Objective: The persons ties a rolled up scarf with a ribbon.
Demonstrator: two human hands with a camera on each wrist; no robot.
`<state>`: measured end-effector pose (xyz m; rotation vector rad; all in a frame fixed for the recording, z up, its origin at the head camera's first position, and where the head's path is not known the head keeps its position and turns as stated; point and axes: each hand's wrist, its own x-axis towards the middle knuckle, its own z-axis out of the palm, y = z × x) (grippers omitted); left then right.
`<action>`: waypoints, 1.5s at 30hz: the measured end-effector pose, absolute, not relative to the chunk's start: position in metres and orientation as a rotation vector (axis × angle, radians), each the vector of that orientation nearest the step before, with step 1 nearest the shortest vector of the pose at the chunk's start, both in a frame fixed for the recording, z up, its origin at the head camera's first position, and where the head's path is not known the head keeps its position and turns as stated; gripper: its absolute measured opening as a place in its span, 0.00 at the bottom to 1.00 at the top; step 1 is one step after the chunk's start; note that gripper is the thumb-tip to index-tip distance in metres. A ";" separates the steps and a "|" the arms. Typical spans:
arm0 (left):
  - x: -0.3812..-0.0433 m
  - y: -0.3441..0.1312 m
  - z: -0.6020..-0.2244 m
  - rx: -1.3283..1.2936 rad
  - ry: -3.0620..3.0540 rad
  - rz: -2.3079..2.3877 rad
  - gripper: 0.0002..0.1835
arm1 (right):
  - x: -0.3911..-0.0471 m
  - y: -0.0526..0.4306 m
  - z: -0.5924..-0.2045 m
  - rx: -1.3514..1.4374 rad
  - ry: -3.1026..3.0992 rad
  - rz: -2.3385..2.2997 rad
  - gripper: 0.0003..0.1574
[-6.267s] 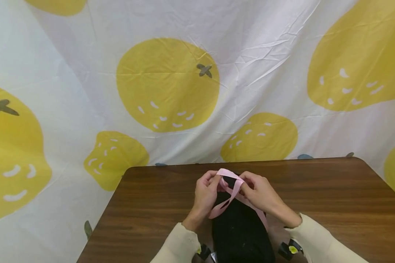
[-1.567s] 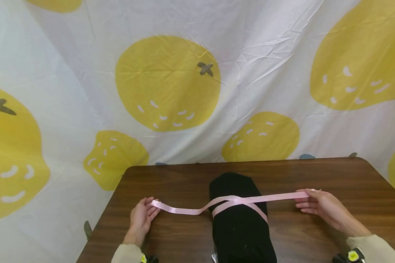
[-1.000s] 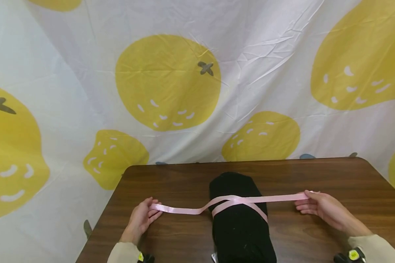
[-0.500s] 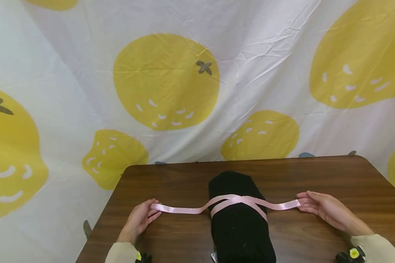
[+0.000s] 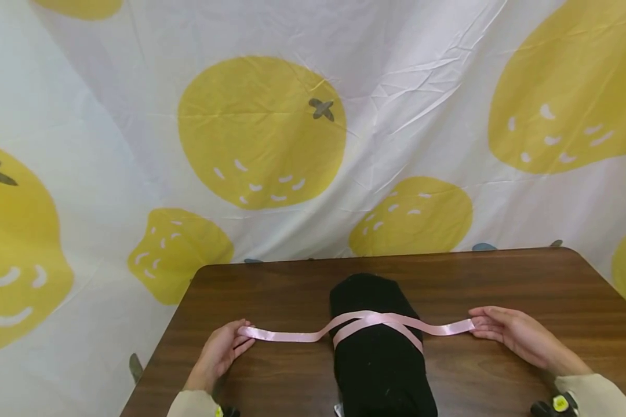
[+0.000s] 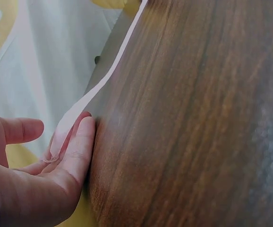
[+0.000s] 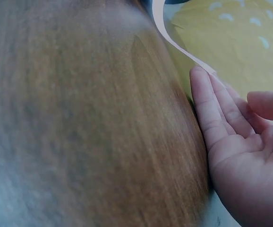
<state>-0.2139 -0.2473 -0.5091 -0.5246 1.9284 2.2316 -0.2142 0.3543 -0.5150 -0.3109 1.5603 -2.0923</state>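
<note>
A pink satin ribbon (image 5: 372,318) is wrapped around a black cloth bundle (image 5: 381,370), its two strands crossing on top. The bundle lies lengthwise on the table, its near end cut off by the frame. To the left, one ribbon tail reaches my left hand (image 5: 219,353); in the left wrist view its end lies on the fingers (image 6: 82,142), with the thumb apart from it. The other tail runs right to my right hand (image 5: 521,336). Its end touches the straight fingertips (image 7: 201,78) in the right wrist view, where the thumb stands away from the ribbon.
The brown wood-grain table (image 5: 271,289) has rounded far corners. Behind it hangs a white cloth (image 5: 396,104) printed with yellow fruit. A small whitish tag (image 5: 338,409) shows at the bundle's lower left side.
Earlier both hands worked the ribbon together above the bundle; then they spread apart with its tails. Since a second ago, the right tail has slackened and its end has slipped to the right fingertips.
</note>
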 end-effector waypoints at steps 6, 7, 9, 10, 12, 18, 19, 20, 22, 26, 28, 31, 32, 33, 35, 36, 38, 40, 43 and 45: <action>-0.214 -0.244 -0.509 -0.552 1.949 2.231 0.18 | -0.213 0.355 -0.513 -0.332 1.526 -2.095 0.24; -0.214 -0.243 -0.509 -0.553 1.957 2.227 0.18 | -0.213 0.355 -0.513 -0.326 1.529 -2.090 0.24; -0.214 -0.242 -0.509 -0.557 1.967 2.224 0.18 | -0.213 0.356 -0.511 -0.314 1.546 -2.077 0.24; -0.214 -0.241 -0.509 -0.561 1.974 2.223 0.17 | -0.214 0.356 -0.510 -0.309 1.558 -2.069 0.24; -0.215 -0.239 -0.508 -0.549 1.995 2.218 0.17 | -0.215 0.357 -0.509 -0.307 1.572 -2.055 0.23; -0.215 -0.236 -0.505 -0.518 2.124 2.144 0.18 | -0.218 0.351 -0.507 -0.305 1.761 -1.953 0.25; -0.215 -0.236 -0.504 -0.510 2.149 2.128 0.18 | -0.218 0.348 -0.506 -0.300 1.849 -1.905 0.26; -0.214 -0.236 -0.503 -0.501 2.187 2.102 0.18 | -0.218 0.344 -0.505 -0.296 1.945 -1.851 0.26; -0.214 -0.235 -0.501 -0.481 2.291 2.031 0.18 | -0.216 0.336 -0.500 -0.297 2.169 -1.703 0.26; -0.213 -0.232 -0.494 -0.455 2.599 1.772 0.16 | -0.214 0.322 -0.484 -0.327 2.640 -1.331 0.19; -0.212 -0.231 -0.488 -0.448 2.763 1.600 0.16 | -0.213 0.316 -0.476 -0.339 2.836 -1.143 0.15; -0.209 -0.226 -0.479 -0.433 2.959 1.358 0.17 | -0.211 0.304 -0.466 -0.359 2.987 -0.982 0.13; -0.208 -0.222 -0.476 -0.425 3.000 1.303 0.18 | -0.210 0.300 -0.463 -0.364 2.997 -0.978 0.13; -0.206 -0.219 -0.473 -0.409 3.026 1.271 0.19 | -0.209 0.295 -0.460 -0.376 3.003 -0.982 0.13; -0.205 -0.209 -0.469 -0.367 3.056 1.243 0.20 | -0.208 0.284 -0.453 -0.414 3.001 -1.014 0.12; -0.204 -0.204 -0.467 -0.340 3.064 1.246 0.20 | -0.207 0.278 -0.449 -0.438 2.995 -1.040 0.11; -0.204 -0.192 -0.463 -0.236 3.081 1.285 0.18 | -0.207 0.266 -0.443 -0.497 2.976 -1.090 0.10; -0.205 -0.181 -0.459 -0.101 3.083 1.326 0.15 | -0.207 0.254 -0.437 -0.560 2.956 -1.130 0.08; -0.206 -0.165 -0.454 0.132 3.030 1.389 0.12 | -0.208 0.238 -0.429 -0.658 2.896 -1.197 0.07; -0.208 -0.155 -0.452 0.259 2.947 1.423 0.11 | -0.209 0.229 -0.424 -0.719 2.837 -1.248 0.07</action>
